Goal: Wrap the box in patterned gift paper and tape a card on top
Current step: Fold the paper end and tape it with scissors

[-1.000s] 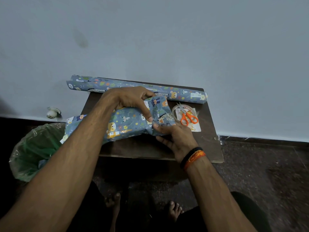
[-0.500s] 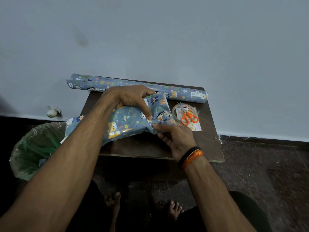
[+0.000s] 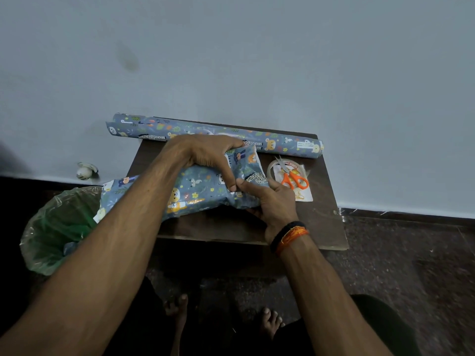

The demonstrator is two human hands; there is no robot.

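A box covered in blue animal-patterned gift paper (image 3: pixel 195 194) lies on a small dark wooden table (image 3: pixel 326 217); the box itself is hidden under the paper. My left hand (image 3: pixel 210 158) lies over the top of the wrapped box, fingers curled down onto the paper at its right end. My right hand (image 3: pixel 272 201) holds the right end from the front, thumb pressing the folded flap beside my left fingertips. A white card (image 3: pixel 304 195) lies to the right, under orange-handled scissors (image 3: pixel 293 178) and a clear tape roll (image 3: pixel 272 169).
The rest of the gift paper roll (image 3: pixel 282 143) lies along the table's back edge against the wall. A bin lined with a green plastic bag (image 3: pixel 56 227) stands left of the table. My bare feet (image 3: pixel 270 322) are on the dark floor below.
Both hands have stayed on the right end of the wrapped box. My right thumb has come up closer against my left fingertips on the flap.
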